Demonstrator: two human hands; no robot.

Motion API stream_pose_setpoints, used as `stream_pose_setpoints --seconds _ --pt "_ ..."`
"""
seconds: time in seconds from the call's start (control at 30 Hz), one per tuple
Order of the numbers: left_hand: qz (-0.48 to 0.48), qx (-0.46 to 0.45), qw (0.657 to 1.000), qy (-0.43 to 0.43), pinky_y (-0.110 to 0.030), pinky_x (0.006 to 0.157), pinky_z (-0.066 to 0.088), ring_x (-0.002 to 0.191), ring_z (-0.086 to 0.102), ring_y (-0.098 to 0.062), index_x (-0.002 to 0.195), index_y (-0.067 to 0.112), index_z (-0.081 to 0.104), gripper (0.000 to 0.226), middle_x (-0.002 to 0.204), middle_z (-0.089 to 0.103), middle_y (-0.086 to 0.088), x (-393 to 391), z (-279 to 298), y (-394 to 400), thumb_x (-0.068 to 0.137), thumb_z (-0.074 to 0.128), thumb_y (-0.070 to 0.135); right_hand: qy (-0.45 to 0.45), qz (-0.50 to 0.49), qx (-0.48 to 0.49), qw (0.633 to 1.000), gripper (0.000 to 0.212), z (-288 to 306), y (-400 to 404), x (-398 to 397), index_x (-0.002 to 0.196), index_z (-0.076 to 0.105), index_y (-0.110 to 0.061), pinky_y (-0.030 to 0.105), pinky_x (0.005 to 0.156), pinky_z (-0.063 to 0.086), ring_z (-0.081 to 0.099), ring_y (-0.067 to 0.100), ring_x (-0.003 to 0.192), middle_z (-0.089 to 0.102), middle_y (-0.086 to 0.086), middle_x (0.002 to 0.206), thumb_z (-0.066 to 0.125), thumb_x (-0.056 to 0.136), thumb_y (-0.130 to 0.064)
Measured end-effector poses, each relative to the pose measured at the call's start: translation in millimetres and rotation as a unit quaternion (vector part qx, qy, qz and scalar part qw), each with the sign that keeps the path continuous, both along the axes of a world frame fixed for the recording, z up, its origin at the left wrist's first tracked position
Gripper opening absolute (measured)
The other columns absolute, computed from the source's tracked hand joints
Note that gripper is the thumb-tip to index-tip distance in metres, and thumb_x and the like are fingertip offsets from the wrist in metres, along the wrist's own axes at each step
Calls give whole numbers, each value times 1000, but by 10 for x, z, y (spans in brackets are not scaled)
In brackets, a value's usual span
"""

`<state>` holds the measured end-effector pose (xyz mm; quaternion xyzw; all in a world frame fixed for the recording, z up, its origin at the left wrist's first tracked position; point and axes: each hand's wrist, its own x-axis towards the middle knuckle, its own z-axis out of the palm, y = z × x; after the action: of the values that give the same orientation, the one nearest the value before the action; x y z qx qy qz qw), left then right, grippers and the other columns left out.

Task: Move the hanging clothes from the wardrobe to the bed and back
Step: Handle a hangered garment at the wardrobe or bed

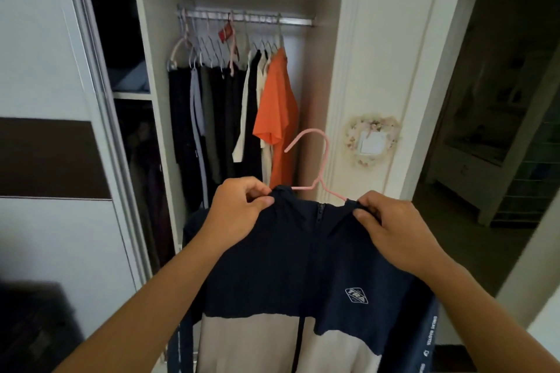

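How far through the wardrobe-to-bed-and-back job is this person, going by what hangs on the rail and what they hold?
Looks done: many garments, among them an orange shirt, hang on the wardrobe rail. In hand: the left hand and right hand pinch the shoulders of a navy-and-cream jacket on a pink hanger, facing the wardrobe. Left: hooking it on the rail, probably. The bed is out of view, so the remaining count is unknown.

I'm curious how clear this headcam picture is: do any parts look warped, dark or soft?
Head view: the wide lens bows the wardrobe edges; the doorway on the right is dim and murky; the left hand, right hand and jacket are evenly lit and fairly sharp.
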<state>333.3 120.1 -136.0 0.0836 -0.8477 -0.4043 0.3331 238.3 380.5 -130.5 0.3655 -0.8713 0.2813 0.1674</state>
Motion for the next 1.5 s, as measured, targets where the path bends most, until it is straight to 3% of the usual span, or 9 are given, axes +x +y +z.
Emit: stream_pose_setpoints --seconds 0.1,0.27,0.53,0.77,1.07,1.23,1.37,1.43,1.5 --pt "6 -5 1000 3 -23 72 52 72 64 -4 79 26 73 12 74 70 7 -252 1 -229 83 76 15 -3 5 4 1000 11 20 -234 -261 87 59 -27 34 63 46 55 7 66 59 -12 67 57 97 -26" --pt "6 1 1000 5 -27 73 54 71 64 -5 81 24 73 10 74 69 6 -678 -18 -630 84 76 16 0 -3 0 1000 12 29 -641 -663 86 59 -27 27 59 37 53 4 65 56 -14 64 57 97 -26" --pt "-34 4 999 11 -13 69 47 74 64 1 81 27 73 13 75 70 12 -1392 43 -1419 84 77 15 -3 -35 -4 999 16 129 -1381 -1223 81 57 -26 38 64 47 53 11 62 56 -10 62 58 97 -26" --pt "-81 -5 996 24 -8 69 46 75 64 2 77 34 70 22 78 69 20 -1994 151 -2003 83 77 15 22 -61 -22 998 36 247 -1893 -1598 64 43 -36 28 53 35 51 7 57 49 -12 52 63 93 -29" --pt "-154 -31 987 17 -18 76 47 80 65 1 80 31 70 18 80 70 16 -2749 339 -2384 85 75 14 64 -54 -4 996 27 464 -2137 -2011 66 53 -30 32 51 42 53 15 53 50 -5 49 65 89 -28" --pt "-186 -70 980 26 -18 82 51 85 65 3 81 30 71 32 84 71 17 -3210 509 -2445 89 64 0 65 -34 -53 996 23 571 -2176 -2292 65 60 -23 21 50 38 52 13 51 54 -4 52 68 86 -26" --pt "-153 -176 968 88 -10 87 42 98 60 2 100 28 72 34 100 66 21 -3577 738 -2374 90 58 -1 60 -45 -66 995 30 605 -2171 -2495 60 57 -25 18 50 37 50 11 49 54 -3 51 70 86 -22" --pt "-124 -284 942 130 -24 100 37 119 56 -16 119 18 68 39 120 65 2 -3782 886 -2344 89 55 -3 51 -58 -64 995 28 615 -2142 -2563 61 59 -26 21 50 40 53 13 51 56 -2 53 71 86 -22" --pt "-91 -379 910 140 -33 111 25 139 40 -26 132 12 60 43 142 54 -10 -3972 1033 -2330 91 54 -2 50 -66 -61 995 27 633 -2106 -2603 62 60 -25 20 50 40 54 13 51 57 -2 53 71 87 -22"
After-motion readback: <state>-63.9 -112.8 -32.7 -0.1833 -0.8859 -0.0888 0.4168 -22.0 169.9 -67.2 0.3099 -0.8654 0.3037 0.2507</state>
